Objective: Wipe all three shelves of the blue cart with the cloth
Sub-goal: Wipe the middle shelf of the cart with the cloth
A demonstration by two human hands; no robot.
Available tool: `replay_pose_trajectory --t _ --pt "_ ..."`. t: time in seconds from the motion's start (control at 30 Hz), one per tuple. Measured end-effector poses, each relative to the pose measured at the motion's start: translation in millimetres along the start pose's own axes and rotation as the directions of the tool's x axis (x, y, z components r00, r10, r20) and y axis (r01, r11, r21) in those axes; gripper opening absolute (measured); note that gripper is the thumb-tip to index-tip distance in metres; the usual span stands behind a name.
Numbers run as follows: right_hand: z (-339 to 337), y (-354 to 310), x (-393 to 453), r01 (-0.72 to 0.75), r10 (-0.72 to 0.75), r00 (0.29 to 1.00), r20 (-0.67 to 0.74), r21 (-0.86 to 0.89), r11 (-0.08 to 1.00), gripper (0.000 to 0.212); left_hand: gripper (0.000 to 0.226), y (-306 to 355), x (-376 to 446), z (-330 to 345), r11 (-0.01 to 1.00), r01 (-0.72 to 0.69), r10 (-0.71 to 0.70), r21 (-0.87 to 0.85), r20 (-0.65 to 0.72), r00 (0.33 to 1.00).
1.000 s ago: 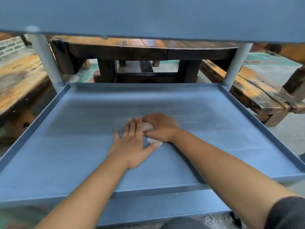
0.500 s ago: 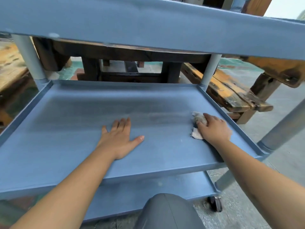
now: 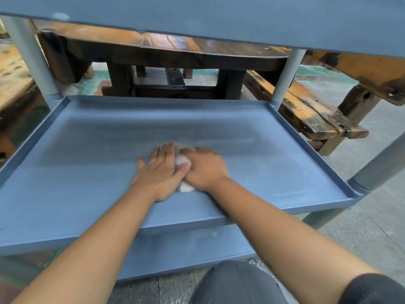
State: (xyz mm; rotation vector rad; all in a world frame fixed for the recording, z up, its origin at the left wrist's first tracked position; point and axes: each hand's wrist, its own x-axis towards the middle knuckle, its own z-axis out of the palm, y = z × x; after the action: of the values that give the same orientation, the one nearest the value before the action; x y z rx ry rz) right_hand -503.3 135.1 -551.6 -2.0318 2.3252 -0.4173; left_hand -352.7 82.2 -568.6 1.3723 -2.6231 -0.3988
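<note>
We have both hands on the middle shelf [image 3: 92,172] of the blue cart [image 3: 219,16], about midway between its left and right rims and a little nearer to the front edge than to the back one. The cloth [image 3: 181,159] is a small whitish wad. It lies on the shelf floor under our right hand [image 3: 205,171], and only a piece of it shows above the knuckles and another piece near the wrist.

The fingers of the right hand are curled down over the cloth and hold it pressed to the shelf. Our left hand [image 3: 161,172] lies flat just beside it, fingers spread and holding nothing, with the thumb touching the cloth.

We judge that the cloth is soft, light and limp. It will bunch or fold if we push it only by one edge, so it is better to keep the palm on top and the fingers gathered around the wad. The shelf looks smooth and hard, so the cloth should slide easily; firm downward pressure is needed.

The bottom shelf [image 3: 186,246] shows below the front edge, and the top shelf [image 3: 285,25] is above us.
</note>
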Motion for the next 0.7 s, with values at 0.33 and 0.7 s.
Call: replay_pose_trajectory --t 0.33,0.7 --pt "-35.1 42.3 -31.9 -0.169 0.166 0.982 -0.088 -0.035 0.985 0.047 0.069 -57.8 -63.8 -57.2 0.989 -0.037 0.031 -0.142 -0.044 0.999" --pt "-27.5 63.9 -68.2 -0.441 0.438 0.898 -0.053 -0.11 0.891 0.063 0.104 -142.1 -111.9 -66.2 0.953 0.19 -0.214 0.238 0.082 0.973"
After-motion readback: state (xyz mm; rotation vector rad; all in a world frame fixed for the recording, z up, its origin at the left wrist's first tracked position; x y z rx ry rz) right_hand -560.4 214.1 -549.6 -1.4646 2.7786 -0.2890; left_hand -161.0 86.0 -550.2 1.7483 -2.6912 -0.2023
